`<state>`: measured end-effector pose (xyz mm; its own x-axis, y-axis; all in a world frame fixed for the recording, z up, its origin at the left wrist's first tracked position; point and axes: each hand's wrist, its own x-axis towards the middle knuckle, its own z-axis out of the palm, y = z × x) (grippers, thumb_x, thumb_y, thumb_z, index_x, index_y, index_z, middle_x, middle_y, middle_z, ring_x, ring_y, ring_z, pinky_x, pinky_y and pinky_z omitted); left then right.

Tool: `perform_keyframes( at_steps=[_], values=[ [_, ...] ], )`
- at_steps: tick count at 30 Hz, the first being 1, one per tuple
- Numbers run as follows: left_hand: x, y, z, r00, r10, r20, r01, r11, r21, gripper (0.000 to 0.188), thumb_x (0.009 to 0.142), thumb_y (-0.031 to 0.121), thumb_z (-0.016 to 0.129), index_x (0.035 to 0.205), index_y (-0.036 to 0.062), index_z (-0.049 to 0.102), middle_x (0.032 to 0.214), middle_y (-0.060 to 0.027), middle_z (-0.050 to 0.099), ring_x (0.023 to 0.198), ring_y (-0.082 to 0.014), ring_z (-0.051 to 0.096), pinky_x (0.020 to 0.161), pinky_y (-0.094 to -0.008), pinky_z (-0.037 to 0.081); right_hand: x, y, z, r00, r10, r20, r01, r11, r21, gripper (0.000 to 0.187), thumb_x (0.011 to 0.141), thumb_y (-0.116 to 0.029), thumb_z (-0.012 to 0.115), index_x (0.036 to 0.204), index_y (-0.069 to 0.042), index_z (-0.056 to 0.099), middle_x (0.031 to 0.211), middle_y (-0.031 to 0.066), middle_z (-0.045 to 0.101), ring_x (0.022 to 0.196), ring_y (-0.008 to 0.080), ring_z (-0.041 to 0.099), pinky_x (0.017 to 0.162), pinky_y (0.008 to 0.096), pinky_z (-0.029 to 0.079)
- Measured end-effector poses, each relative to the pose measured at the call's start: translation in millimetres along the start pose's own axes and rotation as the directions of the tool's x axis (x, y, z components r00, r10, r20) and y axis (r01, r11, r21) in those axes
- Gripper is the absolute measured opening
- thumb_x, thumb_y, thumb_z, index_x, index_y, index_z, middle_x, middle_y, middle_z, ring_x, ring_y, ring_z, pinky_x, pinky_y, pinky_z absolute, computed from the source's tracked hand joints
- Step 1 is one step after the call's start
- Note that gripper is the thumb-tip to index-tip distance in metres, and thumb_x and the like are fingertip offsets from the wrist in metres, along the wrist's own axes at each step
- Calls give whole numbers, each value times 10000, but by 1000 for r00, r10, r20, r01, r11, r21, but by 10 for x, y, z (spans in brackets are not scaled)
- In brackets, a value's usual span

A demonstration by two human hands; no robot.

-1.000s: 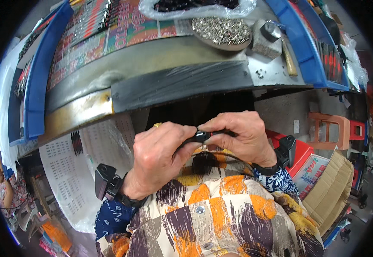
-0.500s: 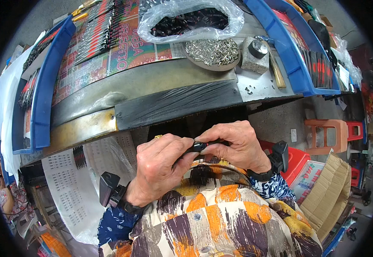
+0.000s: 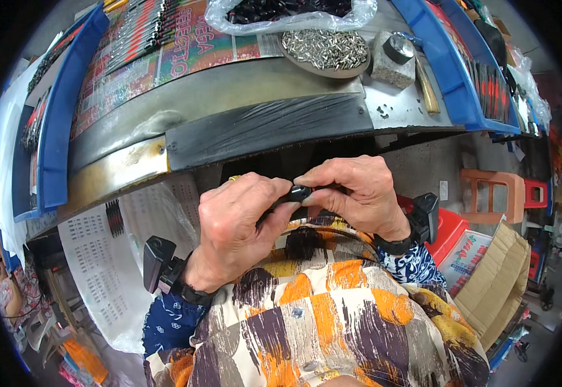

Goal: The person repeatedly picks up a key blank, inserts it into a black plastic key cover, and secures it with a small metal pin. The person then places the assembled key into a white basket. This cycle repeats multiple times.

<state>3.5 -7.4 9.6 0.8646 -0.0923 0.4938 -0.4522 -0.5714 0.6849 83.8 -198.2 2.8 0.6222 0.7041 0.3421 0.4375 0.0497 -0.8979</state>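
Observation:
My left hand [image 3: 239, 222] and my right hand [image 3: 357, 193] meet in front of my chest, below the workbench edge. Between their fingertips is a slim black pen-like piece [image 3: 300, 193] with a glossy end, lying sideways. The left fingers pinch one side of it and the right thumb and forefinger pinch the other. Much of the piece is hidden in both hands, so its exact kind does not show.
On the bench [image 3: 229, 90] stand a dish of small silvery metal pins [image 3: 326, 50], a bag [image 3: 281, 26] of black parts, a stone block [image 3: 394, 61] and a wooden handle [image 3: 429, 90]. Blue trays [image 3: 58, 148] flank it. A cardboard sheet [image 3: 497, 277] and stools [image 3: 490, 193] are at right.
The bench has shifted slightly upward in view. Both hands keep their pinch on the black piece, with the fingertips moved only a little.

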Motion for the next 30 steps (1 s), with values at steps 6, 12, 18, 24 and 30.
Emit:
perform_keyframes(
  at_steps=[6,12,18,24,30],
  values=[
    [-4,-8,13,1000,-7,-14,7,1000,2,234,678,-18,760,882,3,646,716,-105,610,597,-250,608,538,-326,476,9,45,19,997,-76,-3,75,993,-90,181,833,-58,727,983,34,685,803,125,705,642,170,708,551,247,545],
    [-11,-18,18,1000,-12,10,12,1000,-8,227,685,-5,761,879,4,644,710,-104,605,588,-251,602,527,-330,471,-12,40,-22,996,65,54,-69,995,66,173,839,-45,724,982,44,685,809,123,706,651,166,707,558,250,552],
    [22,-7,-3,1000,3,-3,-3,1000,8,225,688,2,755,883,10,643,711,-99,602,586,-253,597,527,-333,471,12,10,15,997,71,-39,-65,986,155,207,829,-85,739,985,37,676,820,106,688,660,134,676,566,236,521],
    [156,15,-68,998,20,-52,-16,996,84,241,662,-15,757,876,11,649,722,-97,615,600,-253,605,541,-335,484,150,-173,-196,995,-12,-94,-7,979,-204,237,812,-106,753,997,24,684,849,118,696,691,158,674,603,258,529],
    [247,-20,-130,994,12,-112,3,992,126,229,660,-30,757,862,11,656,727,-102,627,599,-251,601,546,-325,485,395,-89,-428,925,-186,-332,-72,772,-631,181,792,-80,735,951,-4,693,836,126,680,743,266,652,666,337,507]
  ],
)
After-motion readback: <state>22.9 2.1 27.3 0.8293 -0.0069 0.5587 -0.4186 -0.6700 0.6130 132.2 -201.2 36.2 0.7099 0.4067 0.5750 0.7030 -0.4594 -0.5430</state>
